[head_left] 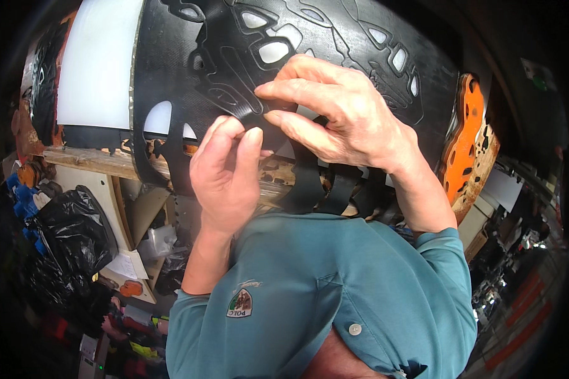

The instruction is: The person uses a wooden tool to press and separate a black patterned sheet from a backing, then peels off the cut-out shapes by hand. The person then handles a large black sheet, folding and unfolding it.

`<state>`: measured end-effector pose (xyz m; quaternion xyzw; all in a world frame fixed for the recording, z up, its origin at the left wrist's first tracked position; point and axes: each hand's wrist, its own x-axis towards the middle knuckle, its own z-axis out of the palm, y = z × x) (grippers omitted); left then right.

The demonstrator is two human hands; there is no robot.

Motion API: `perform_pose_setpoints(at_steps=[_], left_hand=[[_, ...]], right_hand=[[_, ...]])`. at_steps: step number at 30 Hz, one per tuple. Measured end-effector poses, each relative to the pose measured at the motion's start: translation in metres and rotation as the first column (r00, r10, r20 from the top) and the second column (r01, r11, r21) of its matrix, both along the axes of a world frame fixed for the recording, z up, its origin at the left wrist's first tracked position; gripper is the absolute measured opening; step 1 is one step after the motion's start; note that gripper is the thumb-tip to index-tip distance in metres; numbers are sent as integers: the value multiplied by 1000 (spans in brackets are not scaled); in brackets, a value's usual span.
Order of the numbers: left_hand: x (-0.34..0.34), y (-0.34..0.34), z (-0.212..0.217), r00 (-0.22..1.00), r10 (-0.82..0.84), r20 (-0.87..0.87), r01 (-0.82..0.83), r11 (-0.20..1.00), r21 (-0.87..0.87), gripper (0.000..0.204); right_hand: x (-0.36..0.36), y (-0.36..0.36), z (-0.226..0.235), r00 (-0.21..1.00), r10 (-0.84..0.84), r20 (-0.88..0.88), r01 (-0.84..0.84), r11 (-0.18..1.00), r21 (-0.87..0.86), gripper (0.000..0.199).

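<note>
Lying over the wooden table (88, 161) directly in front, with slotted strips drooping past the near edge: a black die-cut sheet (171, 63), probably rubber or a rubbery plastic; likely to handle as limp and bendable rather than stiff, light at any one corner yet dragging somewhat as a whole; unlikely to shatter, more apt to stretch or tear at the thin bridges between openings; perhaps slightly slippery on the shinier parts; best to take hold at the wide unbroken band on the left or at the solid webs, not by the narrow hanging strips.

Right hand (341, 110) over the middle of the sheet, index and thumb tips close, with dark material by both; cannot tell whether clamped on an edge or only touching; left hand (224, 167) just beside, fingers curled, thumb near index, fingertips at a bent, glossy fold; cannot tell of that grip either whether pinched tight or loosely apart.

Mostly dull black and fine-grained, glossy along the creases; scored with long looping outlines, pierced by rounded and almond-like openings showing white beneath; to the left, smooth and pale by contrast, a white panel (98, 69); to the right, a flat orange template (466, 136), wavy-edged, pierced with dark holes; low on the left, a crinkled black plastic bag (82, 234), thin and shiny; across the bottom, a soft teal polo shirt (297, 271).
</note>
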<state>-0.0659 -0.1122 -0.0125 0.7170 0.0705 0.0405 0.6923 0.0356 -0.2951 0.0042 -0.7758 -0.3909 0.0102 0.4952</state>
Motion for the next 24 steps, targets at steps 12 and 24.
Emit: perform_pose_setpoints(at_steps=[12, 24], left_hand=[[15, 25, -6, 949, -199, 244, 101, 927, 361, 15], [9, 23, -13, 980, -92, 178, 17, 923, 385, 11]], right_hand=[[4, 5, 4, 971, 116, 208, -74, 977, -199, 26], [2, 23, -30, 962, 30, 271, 0, 994, -111, 23]])
